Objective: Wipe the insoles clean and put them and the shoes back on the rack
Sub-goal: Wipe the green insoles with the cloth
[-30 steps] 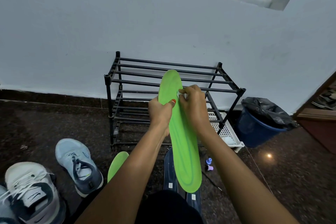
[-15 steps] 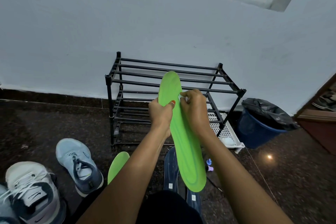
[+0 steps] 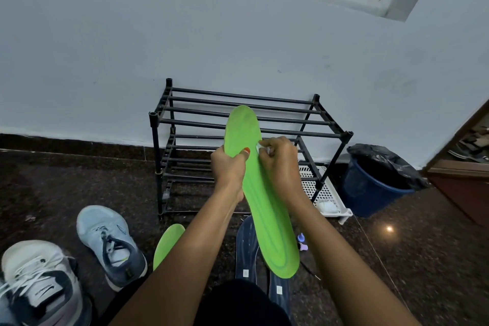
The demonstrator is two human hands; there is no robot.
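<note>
I hold a long bright green insole (image 3: 267,214) upright in front of the black metal shoe rack (image 3: 285,114). My left hand (image 3: 229,167) grips its left edge, thumb on the face. My right hand (image 3: 277,164) pinches a small white wipe (image 3: 260,146) against the insole's upper part. A second green insole (image 3: 165,245) lies on the floor, partly hidden by my left forearm. Two dark blue insoles (image 3: 246,249) lie below the held one. A light blue sneaker (image 3: 111,243) and a white and grey sneaker (image 3: 39,280) sit on the floor at the left.
A blue bin (image 3: 375,185) with a black liner stands right of the rack. A white slotted tray (image 3: 326,198) lies beside the rack's right leg. Small purple bottles (image 3: 301,242) sit on the dark stone floor. A wooden doorway edge (image 3: 460,182) is at far right.
My right hand with the wipe has slid slightly down the insole, and the insole's lower end has shifted a little to the right. The left hand keeps its grip.
</note>
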